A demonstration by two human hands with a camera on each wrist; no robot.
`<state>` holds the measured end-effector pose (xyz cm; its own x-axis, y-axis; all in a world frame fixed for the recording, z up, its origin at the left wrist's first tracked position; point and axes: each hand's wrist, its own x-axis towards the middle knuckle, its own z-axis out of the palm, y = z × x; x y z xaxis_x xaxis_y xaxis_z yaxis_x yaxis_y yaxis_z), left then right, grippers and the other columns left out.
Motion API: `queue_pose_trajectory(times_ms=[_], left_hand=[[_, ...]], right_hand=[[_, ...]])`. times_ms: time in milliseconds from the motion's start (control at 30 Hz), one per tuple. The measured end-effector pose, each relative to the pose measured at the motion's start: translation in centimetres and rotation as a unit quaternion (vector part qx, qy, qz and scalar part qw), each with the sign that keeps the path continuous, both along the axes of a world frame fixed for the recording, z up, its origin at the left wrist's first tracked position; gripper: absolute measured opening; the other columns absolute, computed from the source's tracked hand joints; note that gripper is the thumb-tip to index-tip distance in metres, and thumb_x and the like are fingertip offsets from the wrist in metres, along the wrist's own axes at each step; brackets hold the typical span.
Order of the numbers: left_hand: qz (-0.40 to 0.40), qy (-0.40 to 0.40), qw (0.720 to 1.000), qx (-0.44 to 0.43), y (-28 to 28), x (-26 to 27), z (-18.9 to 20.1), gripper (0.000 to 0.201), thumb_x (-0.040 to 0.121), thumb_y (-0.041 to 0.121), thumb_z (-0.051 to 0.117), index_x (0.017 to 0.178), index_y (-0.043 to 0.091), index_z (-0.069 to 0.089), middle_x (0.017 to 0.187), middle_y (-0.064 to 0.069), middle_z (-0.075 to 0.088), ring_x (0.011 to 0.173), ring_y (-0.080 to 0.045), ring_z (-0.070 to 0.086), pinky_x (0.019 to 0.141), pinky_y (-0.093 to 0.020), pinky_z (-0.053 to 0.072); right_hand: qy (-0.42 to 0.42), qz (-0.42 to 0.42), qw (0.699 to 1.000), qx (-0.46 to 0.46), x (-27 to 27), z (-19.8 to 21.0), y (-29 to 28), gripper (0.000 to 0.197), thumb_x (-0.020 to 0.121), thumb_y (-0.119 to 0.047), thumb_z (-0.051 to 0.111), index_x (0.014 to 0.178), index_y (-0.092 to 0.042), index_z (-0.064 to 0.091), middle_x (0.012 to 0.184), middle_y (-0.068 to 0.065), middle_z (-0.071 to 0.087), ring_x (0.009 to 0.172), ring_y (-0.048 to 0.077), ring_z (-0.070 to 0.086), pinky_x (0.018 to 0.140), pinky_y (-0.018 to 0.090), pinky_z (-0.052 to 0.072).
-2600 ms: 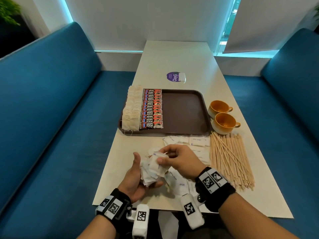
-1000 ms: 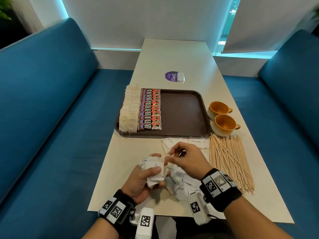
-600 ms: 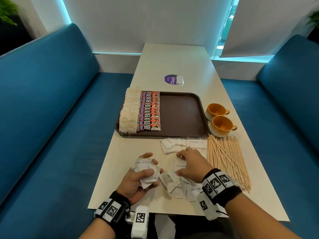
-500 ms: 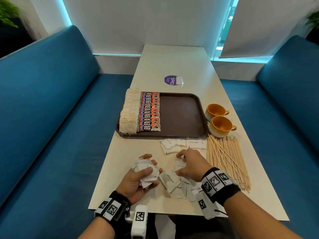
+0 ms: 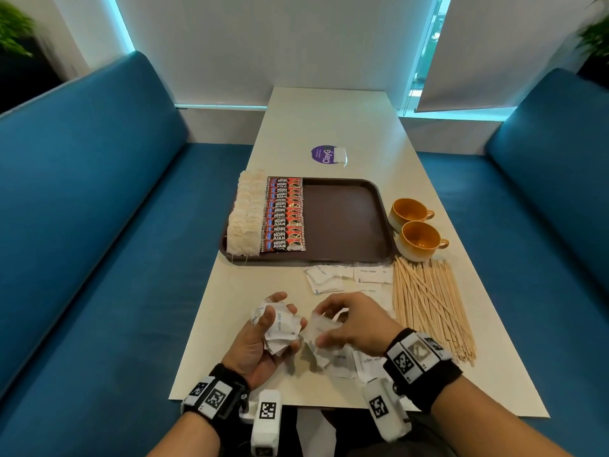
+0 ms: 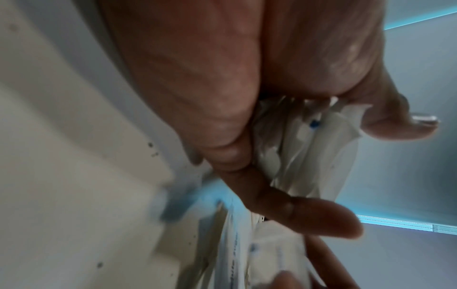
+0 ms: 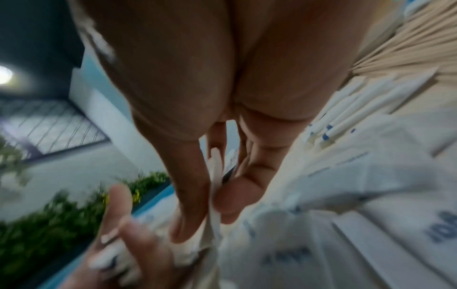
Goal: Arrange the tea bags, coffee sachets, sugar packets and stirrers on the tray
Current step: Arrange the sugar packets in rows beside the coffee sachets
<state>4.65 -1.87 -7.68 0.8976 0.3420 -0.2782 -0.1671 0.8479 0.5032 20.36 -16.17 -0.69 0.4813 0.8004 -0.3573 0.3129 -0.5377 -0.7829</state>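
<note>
A bunch of white sugar packets [image 5: 280, 328] sits clenched in the left hand [image 5: 260, 344] near the table's front edge, and the right hand [image 5: 356, 328], just at its 3 o'clock, pinches one more packet [image 7: 215, 187] between thumb and fingers. Loose packets [image 5: 342, 278] lie at 12 o'clock from the hands, the stirrers [image 5: 428, 305] at 2 o'clock. Beyond them the tray [image 5: 342, 219] holds tea bags [image 5: 247, 219] and coffee sachets [image 5: 285, 216] along its 9 o'clock side, with two cups [image 5: 418, 239] at its 3 o'clock.

Tray [image 5: 346, 219]: tea bags [image 5: 245, 219] left, coffee sachets [image 5: 284, 216] beside. Cups [image 5: 417, 232] right; stirrers [image 5: 428, 308], sugar packets [image 5: 342, 278] in front.
</note>
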Motion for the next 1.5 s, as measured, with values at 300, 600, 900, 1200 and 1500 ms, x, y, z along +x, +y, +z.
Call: queue_pose_trajectory(times_ms=[300, 600, 900, 1200, 1500], left_hand=[[-0.007, -0.008, 1.000, -0.009, 0.1, 0.0, -0.2, 0.075, 0.057, 0.033, 0.099, 0.122, 0.018, 0.065, 0.105, -0.013, 0.064, 0.097, -0.036, 0.065, 0.063, -0.040, 0.059], [-0.016, -0.012, 0.999, -0.027, 0.2, 0.0, -0.1, 0.074, 0.059, 0.028, 0.099, 0.123, 0.017, 0.065, 0.106, -0.015, 0.065, 0.098, -0.037, 0.066, 0.069, -0.042, 0.058], [-0.024, 0.015, 0.999, 0.041, 0.1, -0.1, 0.2, 0.069, 0.062, -0.003, 0.085, 0.124, 0.015, 0.062, 0.112, -0.017, 0.066, 0.097, -0.037, 0.067, 0.053, -0.038, 0.060], [-0.026, 0.086, 0.996, -0.012, -0.1, -0.2, 0.9, 0.061, 0.078, 0.052, 0.074, 0.127, 0.017, 0.065, 0.121, -0.020, 0.069, 0.092, -0.034, 0.072, 0.056, -0.041, 0.061], [-0.079, 0.070, 0.993, 0.057, 0.0, -0.2, 0.9, 0.073, 0.067, 0.026, 0.093, 0.131, 0.016, 0.059, 0.101, -0.020, 0.066, 0.081, -0.032, 0.067, 0.051, -0.038, 0.059]], right_hand=[[-0.144, 0.026, 0.985, -0.094, -1.6, -1.7, 0.8, 0.085, 0.065, -0.029, 0.093, 0.138, -0.032, 0.050, 0.118, -0.005, 0.051, 0.106, 0.011, 0.051, 0.084, 0.024, 0.045], [-0.132, 0.016, 0.987, -0.091, -1.4, -2.6, 0.7, 0.057, 0.065, -0.024, 0.090, 0.118, -0.024, 0.069, 0.089, -0.010, 0.058, 0.076, 0.003, 0.052, 0.061, 0.016, 0.040], [-0.011, -0.069, 0.996, 0.055, 0.5, 0.3, 0.1, 0.031, 0.072, -0.025, 0.092, 0.097, -0.021, 0.074, 0.093, 0.002, 0.074, 0.078, 0.010, 0.065, 0.068, 0.021, 0.053], [0.086, -0.070, 0.987, 0.115, -2.6, 0.3, 3.4, 0.054, 0.053, -0.014, 0.101, 0.094, -0.009, 0.066, 0.079, 0.006, 0.064, 0.065, 0.012, 0.058, 0.060, 0.030, 0.057], [-0.104, -0.008, 0.991, 0.084, -2.3, 0.1, 3.2, 0.047, 0.056, -0.048, 0.096, 0.096, -0.034, 0.073, 0.088, -0.007, 0.053, 0.072, 0.003, 0.046, 0.061, 0.013, 0.039]])
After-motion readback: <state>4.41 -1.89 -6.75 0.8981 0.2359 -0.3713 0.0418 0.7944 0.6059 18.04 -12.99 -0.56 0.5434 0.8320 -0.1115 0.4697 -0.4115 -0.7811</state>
